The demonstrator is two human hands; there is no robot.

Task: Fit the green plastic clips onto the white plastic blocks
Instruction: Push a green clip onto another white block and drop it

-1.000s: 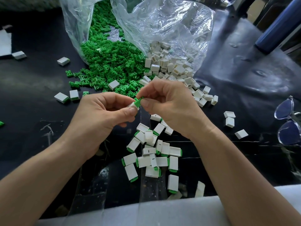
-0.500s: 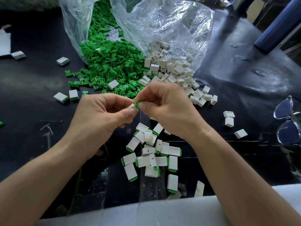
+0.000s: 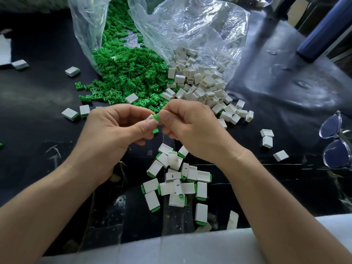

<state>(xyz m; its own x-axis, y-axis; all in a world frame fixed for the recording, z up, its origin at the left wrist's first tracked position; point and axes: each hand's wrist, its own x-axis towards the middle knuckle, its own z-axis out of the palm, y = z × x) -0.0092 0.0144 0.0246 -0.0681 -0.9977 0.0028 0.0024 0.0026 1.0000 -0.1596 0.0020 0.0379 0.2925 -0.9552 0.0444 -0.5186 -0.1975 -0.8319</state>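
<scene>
Head view: nearest me, a small pile of clipped white rectangular plastic blocks [image 3: 179, 185] on the black desk [image 3: 38, 92]. Above it my left hand [image 3: 114, 134] pinches one block [image 3: 151, 118], my right hand [image 3: 192, 128] pinches its small green plastic clip [image 3: 157, 117] (nearly seated, I judge). Beyond, large heaps of loose clips [image 3: 129, 73] and bare blocks [image 3: 200, 80] are left to do.

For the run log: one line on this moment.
step: fitting clip | left hand: pinches white block | right hand: pinches green clip

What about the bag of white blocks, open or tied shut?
Open: the bag lies with its mouth spread, white blocks spilling onto the black table.
</scene>
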